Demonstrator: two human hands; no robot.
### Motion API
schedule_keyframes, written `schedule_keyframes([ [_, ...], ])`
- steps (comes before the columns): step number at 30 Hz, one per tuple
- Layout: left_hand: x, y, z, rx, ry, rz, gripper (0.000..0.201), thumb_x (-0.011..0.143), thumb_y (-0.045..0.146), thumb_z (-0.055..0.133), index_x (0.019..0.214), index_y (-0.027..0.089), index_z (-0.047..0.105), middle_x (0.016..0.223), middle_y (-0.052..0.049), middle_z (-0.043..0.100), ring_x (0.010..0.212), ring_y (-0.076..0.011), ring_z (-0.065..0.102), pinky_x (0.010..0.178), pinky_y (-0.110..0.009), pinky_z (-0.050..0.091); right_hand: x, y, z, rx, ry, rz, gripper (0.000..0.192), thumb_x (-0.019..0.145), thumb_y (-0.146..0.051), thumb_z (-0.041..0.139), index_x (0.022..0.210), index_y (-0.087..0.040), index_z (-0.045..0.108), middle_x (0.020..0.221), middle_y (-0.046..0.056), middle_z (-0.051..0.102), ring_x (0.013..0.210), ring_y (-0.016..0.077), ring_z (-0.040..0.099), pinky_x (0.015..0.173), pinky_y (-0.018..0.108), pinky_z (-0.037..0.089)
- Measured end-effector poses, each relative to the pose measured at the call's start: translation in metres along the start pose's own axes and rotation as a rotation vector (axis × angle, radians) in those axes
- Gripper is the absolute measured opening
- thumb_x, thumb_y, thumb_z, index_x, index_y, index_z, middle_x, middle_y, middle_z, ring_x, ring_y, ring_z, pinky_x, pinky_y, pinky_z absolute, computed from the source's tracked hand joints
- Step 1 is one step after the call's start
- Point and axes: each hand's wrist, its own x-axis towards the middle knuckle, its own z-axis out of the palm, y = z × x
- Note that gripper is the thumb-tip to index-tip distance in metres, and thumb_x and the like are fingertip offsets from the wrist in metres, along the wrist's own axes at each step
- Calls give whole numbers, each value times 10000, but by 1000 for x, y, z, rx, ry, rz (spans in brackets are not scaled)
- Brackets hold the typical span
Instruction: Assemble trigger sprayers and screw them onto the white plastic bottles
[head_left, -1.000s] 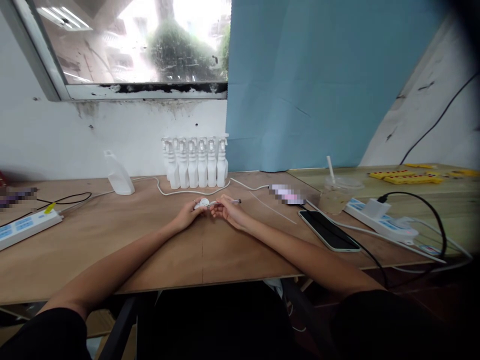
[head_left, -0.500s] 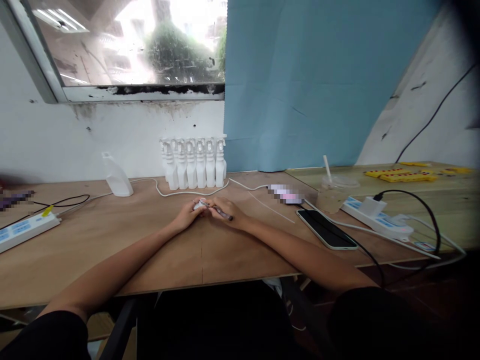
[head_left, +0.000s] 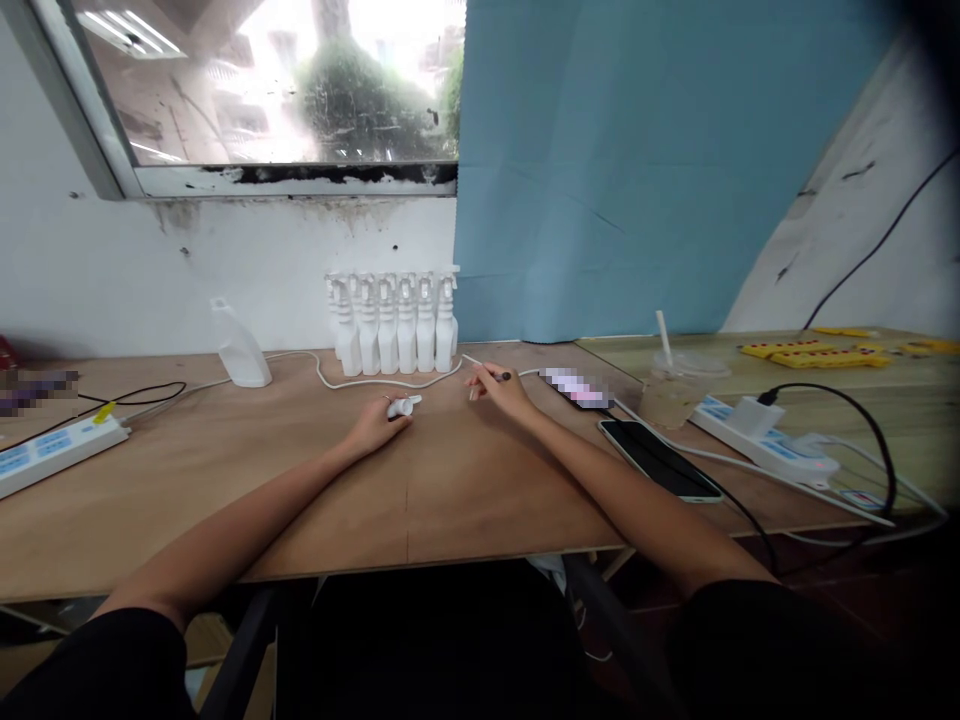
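Observation:
My left hand (head_left: pixel 373 424) is closed around a small white spray-bottle head (head_left: pixel 403 406), its round open end facing me. Low over the table, my right hand (head_left: pixel 498 390) is closed on a pen (head_left: pixel 505 377) whose dark end sticks out beside the knuckles. A thin white piece, perhaps the end of a tube, shows at its fingertips; whether the fingers grip it I cannot tell. Behind both hands stand several white spray bottles (head_left: pixel 387 340) in close rows with their heads on. A single white bottle (head_left: pixel 241 350) without a head stands farther left.
A white cable (head_left: pixel 360 384) runs along the back of the table. To the right are a phone (head_left: pixel 660 462), a pixelated device (head_left: pixel 576 388), a plastic cup with straw (head_left: pixel 671 395) and a power strip (head_left: pixel 757 440). Another power strip (head_left: pixel 60 455) lies at the left.
My right hand has moved right and away from the spray head, taking the pen along. The thin tube that lay on the table no longer shows there. My left hand keeps the spray head.

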Motion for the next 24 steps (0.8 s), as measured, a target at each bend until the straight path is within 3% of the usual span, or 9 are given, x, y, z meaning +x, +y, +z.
schedule_keyframes([
  [2, 0, -2, 2, 37, -32, 59, 435, 819, 345, 582, 1210, 154, 607, 1258, -127, 604, 1182, -282, 542, 1045, -426, 405, 1, -2, -1, 54, 36, 69, 470, 836, -608, 551, 660, -174, 586, 723, 59, 712, 413, 109, 580, 454, 234, 451],
  [5, -3, -1, 6, 125, -132, 89, 604, 869, 437, 532, 1384, 123, 489, 1460, -184, 432, 1366, -330, 382, 1137, -474, 300, 0, -8, 0, 78, 56, 97, 469, 845, -593, 549, 640, -171, 563, 636, 42, 683, 372, 96, 564, 404, 207, 409],
  [7, -4, -1, 8, 156, -188, 88, 691, 891, 503, 497, 1465, 135, 383, 1537, -186, 316, 1427, -344, 284, 1158, -501, 251, -1, -11, 1, 103, 52, 108, 465, 842, -590, 556, 635, -173, 553, 601, 30, 665, 362, 100, 563, 387, 204, 400],
  [9, -2, -3, 8, 148, -171, 105, 669, 917, 519, 456, 1480, 173, 351, 1551, -160, 297, 1440, -327, 263, 1163, -503, 240, -2, -12, 2, 113, 45, 110, 471, 835, -597, 564, 629, -174, 547, 588, 26, 656, 355, 103, 561, 376, 205, 397],
  [13, 25, -22, -1, 99, 120, 51, 519, 899, 429, 517, 1332, 145, 484, 1407, -168, 453, 1337, -291, 413, 1126, -454, 321, -2, -11, 3, 133, 37, 117, 523, 816, -651, 558, 612, -170, 535, 579, 30, 645, 343, 100, 551, 369, 207, 391],
  [16, 57, -43, -19, 89, 385, -172, 424, 801, 292, 627, 1191, 154, 537, 1284, -144, 511, 1229, -273, 504, 1062, -409, 400, -3, -11, 3, 195, 19, 101, 551, 793, -704, 547, 667, -167, 550, 653, 33, 660, 357, 96, 560, 375, 211, 395],
  [18, 77, -56, -32, 104, 509, -291, 448, 788, 245, 626, 1204, 131, 507, 1301, -166, 477, 1252, -285, 480, 1074, -418, 382, -3, -11, 3, 225, 15, 83, 567, 781, -738, 529, 733, -174, 562, 710, 22, 662, 358, 84, 547, 361, 207, 374],
  [21, 99, -69, -48, 121, 631, -412, 537, 786, 202, 605, 1279, 81, 429, 1377, -222, 392, 1327, -330, 396, 1112, -465, 317, -4, -13, 2, 185, 77, 118, 621, 792, -793, 438, 744, -186, 560, 563, -21, 579, 308, 64, 441, 317, 196, 290],
  [24, 111, -77, -53, 101, 648, -501, 613, 739, 158, 627, 1301, 58, 403, 1370, -252, 420, 1307, -360, 425, 1085, -481, 342, -5, -16, 2, 102, 78, 231, 699, 832, -811, 301, 650, -185, 553, 349, -45, 397, 271, 78, 360, 310, 195, 283],
])
